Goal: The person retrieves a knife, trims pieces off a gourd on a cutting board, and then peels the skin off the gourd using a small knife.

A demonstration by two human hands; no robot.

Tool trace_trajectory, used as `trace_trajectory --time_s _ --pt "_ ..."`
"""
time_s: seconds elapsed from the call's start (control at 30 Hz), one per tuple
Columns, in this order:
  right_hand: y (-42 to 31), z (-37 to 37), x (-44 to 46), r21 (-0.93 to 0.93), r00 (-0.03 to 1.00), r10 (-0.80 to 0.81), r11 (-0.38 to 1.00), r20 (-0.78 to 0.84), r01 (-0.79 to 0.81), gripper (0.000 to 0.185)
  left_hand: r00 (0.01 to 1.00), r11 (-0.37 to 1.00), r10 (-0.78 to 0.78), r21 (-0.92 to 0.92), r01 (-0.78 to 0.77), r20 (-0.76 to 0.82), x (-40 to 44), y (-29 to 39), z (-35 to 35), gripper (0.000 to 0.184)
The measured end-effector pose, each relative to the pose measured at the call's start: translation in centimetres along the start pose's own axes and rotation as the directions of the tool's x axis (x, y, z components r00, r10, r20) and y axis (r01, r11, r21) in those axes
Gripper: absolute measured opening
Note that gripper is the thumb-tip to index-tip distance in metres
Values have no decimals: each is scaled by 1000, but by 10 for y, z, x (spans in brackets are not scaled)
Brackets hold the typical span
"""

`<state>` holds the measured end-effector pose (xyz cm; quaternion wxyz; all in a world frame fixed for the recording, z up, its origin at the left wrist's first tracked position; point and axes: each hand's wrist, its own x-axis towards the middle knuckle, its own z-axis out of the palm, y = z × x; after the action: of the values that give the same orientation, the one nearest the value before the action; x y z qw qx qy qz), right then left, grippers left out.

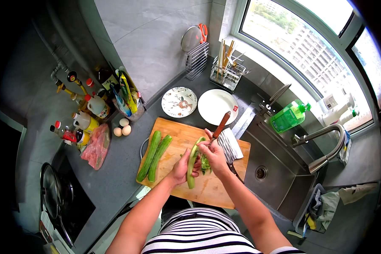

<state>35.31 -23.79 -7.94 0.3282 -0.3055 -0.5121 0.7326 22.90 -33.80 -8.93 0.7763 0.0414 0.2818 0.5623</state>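
My left hand (183,167) is closed around a long green gourd (191,180), pale where its skin is off, held slantwise above the wooden cutting board (180,194). Close beside it, my right hand (213,154) grips a peeler (221,125) by its metal end; the brown handle points up and away, and the blade is mostly hidden by the fingers. Green peelings (205,164) lie under the hands. Two unpeeled gourds (154,158) rest side by side on the board's left. A cleaver (230,146) lies flat at the board's right, partly behind my right hand.
Beyond the board stand a patterned plate (179,102) and a white plate (218,106). Three eggs (124,122) sit left, near a pink plastic bag (96,148) and several bottles (98,106). A steel sink (279,169) with a tap (326,161) is right; a stove (67,199) is lower left.
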Motion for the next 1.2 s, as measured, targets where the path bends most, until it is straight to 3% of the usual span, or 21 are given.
trace_trajectory --time_s 0.03,0.13,0.17,0.33,0.47,0.5,0.6,0.77,0.87,0.93,0.97,1.0,1.1,1.2 --pt "1 5 -1 -57 1000 -25 998 -1 25 16 994 1000 -28 15 27 107 5 0 -5 43" --pt "-2 16 -7 -228 990 -134 964 38 140 20 982 982 111 172 -85 -153 1 2 34 43" --pt "-4 17 -5 -233 991 -129 964 20 130 20 981 986 85 158 -57 -177 2 4 37 42" --pt "-7 14 5 -252 988 -151 958 -23 140 19 996 991 -40 127 50 -79 8 4 23 42" --pt "-9 3 19 61 987 3 998 -163 7 14 995 989 -98 109 101 -29 2 7 30 47" --pt "-9 3 20 63 983 -24 997 -183 36 16 995 986 -97 130 100 -33 1 8 31 47" --pt "-11 -4 24 182 970 134 979 -205 -97 18 994 981 -105 168 99 29 -3 10 25 49" --pt "-13 -9 27 275 952 131 960 -277 -52 19 989 973 -119 209 99 85 -4 12 13 51" --pt "-1 -24 32 186 945 49 983 -323 13 18 990 974 -117 202 101 73 -7 13 8 51" --pt "-4 -32 28 -112 933 -52 994 -357 12 11 995 973 -96 215 88 26 -9 15 4 51" --pt "0 -42 24 -494 946 -235 864 -225 98 9 997 968 -77 237 77 -10 -9 15 1 51" --pt "-2 -47 19 -785 936 -352 588 -31 195 8 997 963 -59 259 68 -44 -9 14 -1 51" --pt "-8 -50 9 -885 870 -449 299 201 358 8 996 964 -20 262 41 -84 -6 12 -6 44" --pt "-11 -33 9 -701 886 -463 641 -30 312 9 996 969 11 245 11 -88 -6 11 -2 29"
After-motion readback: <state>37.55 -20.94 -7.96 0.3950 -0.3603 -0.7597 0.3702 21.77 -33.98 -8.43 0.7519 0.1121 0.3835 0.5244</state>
